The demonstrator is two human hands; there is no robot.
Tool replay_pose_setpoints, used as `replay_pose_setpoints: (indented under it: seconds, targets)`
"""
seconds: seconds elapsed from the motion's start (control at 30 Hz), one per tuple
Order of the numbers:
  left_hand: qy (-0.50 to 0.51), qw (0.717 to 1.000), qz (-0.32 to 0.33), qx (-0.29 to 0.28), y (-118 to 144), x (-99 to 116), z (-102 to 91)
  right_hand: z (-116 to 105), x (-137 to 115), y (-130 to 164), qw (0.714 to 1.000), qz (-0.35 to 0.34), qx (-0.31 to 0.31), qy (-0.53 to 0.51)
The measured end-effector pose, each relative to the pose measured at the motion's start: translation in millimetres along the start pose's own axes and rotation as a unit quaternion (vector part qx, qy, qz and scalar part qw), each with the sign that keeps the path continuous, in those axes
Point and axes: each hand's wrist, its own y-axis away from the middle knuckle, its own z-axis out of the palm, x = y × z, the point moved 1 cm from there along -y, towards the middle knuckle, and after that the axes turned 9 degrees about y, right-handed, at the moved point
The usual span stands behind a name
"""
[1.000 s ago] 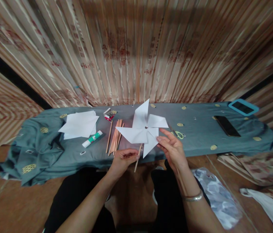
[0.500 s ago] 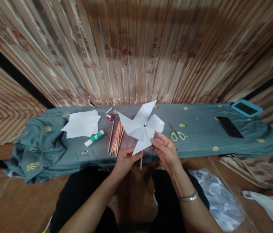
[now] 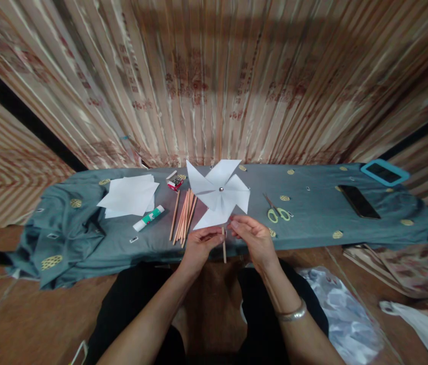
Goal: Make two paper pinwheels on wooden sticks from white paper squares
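Observation:
A white paper pinwheel (image 3: 219, 195) with a silver pin at its centre is held upright above the table's front part. My left hand (image 3: 200, 248) is closed on its thin wooden stick (image 3: 224, 248), just below the blades. On the other side of the stick is my right hand (image 3: 255, 241), its thumb and fingers pinched together at the stick's upper part, under the lower blade. Exactly what those fingertips touch is partly hidden. Behind the left hand lie several wooden sticks (image 3: 185, 218). Green-handled scissors (image 3: 277, 212) rest to the right.
A grey cloth (image 3: 312, 218) covers the narrow table. On it are white paper sheets (image 3: 130, 195), a glue stick (image 3: 148, 218), a small open box of pins (image 3: 174, 181), a black phone (image 3: 358, 201) and a blue-framed device (image 3: 384, 172). A plastic bag (image 3: 339, 309) sits on the floor.
The pinwheel has turned and shifted slightly left, its blades now facing me more squarely. My right hand has moved from a blade down and left towards the stick.

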Motion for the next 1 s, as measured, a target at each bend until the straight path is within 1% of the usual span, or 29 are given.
replay_pose_setpoints:
  seconds: [0.1, 0.23, 0.37, 0.53, 0.63, 1.0]
  targets:
    - [0.005, 1.000, 0.006, 0.010, -3.3, 1.3, 4.1, -4.0, 7.0, -0.1, 0.996, -0.057, 0.012, 0.068]
    - [0.021, 1.000, 0.007, 0.001, -6.1, 0.4, 11.4, -6.7, 12.2, 2.6, 0.977, -0.108, 0.003, 0.184]
    - [0.050, 0.999, 0.002, 0.007, -12.2, 1.9, 15.3, -6.0, 11.7, 6.9, 0.957, -0.135, 0.015, 0.256]
    - [0.076, 0.997, 0.005, 0.034, -22.6, 10.1, 17.3, -0.9, 10.9, 11.2, 0.938, -0.141, 0.024, 0.314]
    - [0.083, 0.996, 0.004, 0.043, -26.5, 13.2, 19.2, 1.7, 10.3, 11.2, 0.931, -0.142, 0.035, 0.335]
    - [0.101, 0.995, -0.005, 0.020, -35.5, 11.3, 29.2, 6.8, 10.3, 3.6, 0.931, -0.132, 0.053, 0.336]
